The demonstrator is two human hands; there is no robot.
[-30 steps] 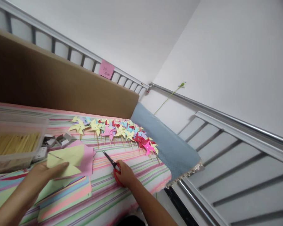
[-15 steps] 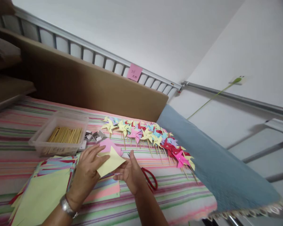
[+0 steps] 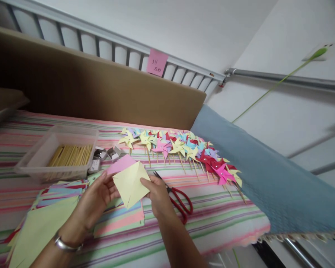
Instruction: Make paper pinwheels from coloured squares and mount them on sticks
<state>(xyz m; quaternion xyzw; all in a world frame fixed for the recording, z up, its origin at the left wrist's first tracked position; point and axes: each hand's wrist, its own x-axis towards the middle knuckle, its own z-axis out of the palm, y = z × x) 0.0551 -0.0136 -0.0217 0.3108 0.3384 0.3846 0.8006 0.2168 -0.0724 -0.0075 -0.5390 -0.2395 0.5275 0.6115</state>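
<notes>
A pale yellow paper square (image 3: 130, 188) with slits cut in from its corners lies fairly flat in front of me. My right hand (image 3: 158, 194) pinches its right side, thumb on top. At the paper's left edge, my left hand (image 3: 96, 199) is open, palm turned up and fingers loosely spread; whether its fingertips touch the paper is hard to tell. Behind the square is a pink paper sheet (image 3: 122, 163), partly covered. Red-handled scissors (image 3: 181, 201) rest on the cloth beside my right hand, blades pointing up-left. Under my hands lie several coloured paper sheets (image 3: 121, 225).
Finished paper pinwheels (image 3: 178, 147) on sticks lie in a row at the back. A clear plastic box (image 3: 30, 160) holds wooden sticks (image 3: 71, 155); small open boxes (image 3: 113, 153) stand beside it. A stack of coloured paper (image 3: 44, 229) is front left. A cardboard panel (image 3: 106, 93) borders the back.
The yellow paper, earlier tilted with a corner raised, is now turned flatter, showing its slits. My left hand has let go and turned palm up; my right hand now grips the paper. The view shifted.
</notes>
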